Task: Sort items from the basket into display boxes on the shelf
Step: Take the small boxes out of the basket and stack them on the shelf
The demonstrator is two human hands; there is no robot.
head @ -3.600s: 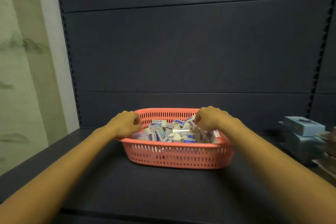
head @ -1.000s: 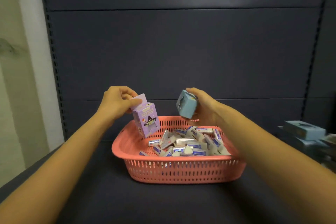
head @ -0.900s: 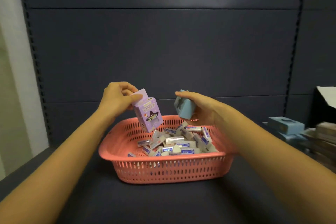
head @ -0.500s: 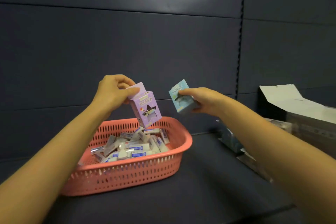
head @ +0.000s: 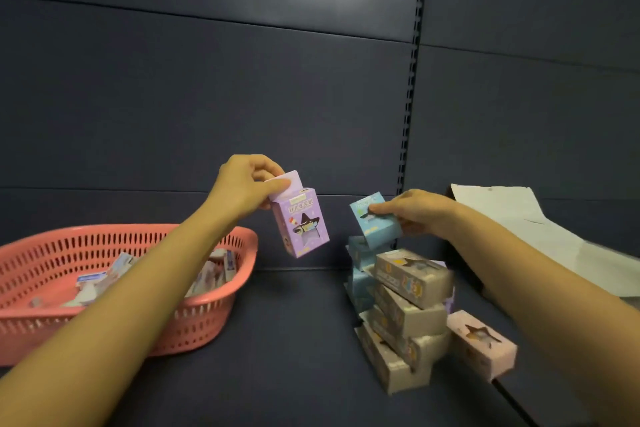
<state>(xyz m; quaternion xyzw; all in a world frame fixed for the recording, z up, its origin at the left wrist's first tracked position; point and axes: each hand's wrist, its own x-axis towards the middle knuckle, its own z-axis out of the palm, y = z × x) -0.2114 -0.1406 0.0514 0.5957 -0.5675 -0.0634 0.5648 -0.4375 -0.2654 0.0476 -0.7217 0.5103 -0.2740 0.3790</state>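
head view: left hand [head: 242, 185] pinches a purple box [head: 300, 221] by its open flap, in the air right of the basket [head: 221, 308]. right hand [head: 420, 215] grips a blue box [head: 374, 222] just above the stacked boxes [head: 405, 308] on the shelf [head: 294, 350].

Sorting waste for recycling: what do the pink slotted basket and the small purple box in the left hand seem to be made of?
The pink slotted basket looks like moulded plastic, faintly glossy: even colour, regular slots, rolled rim. The small purple box held by the left hand is probably thin printed card, matte: crisp folds, lifted flap.
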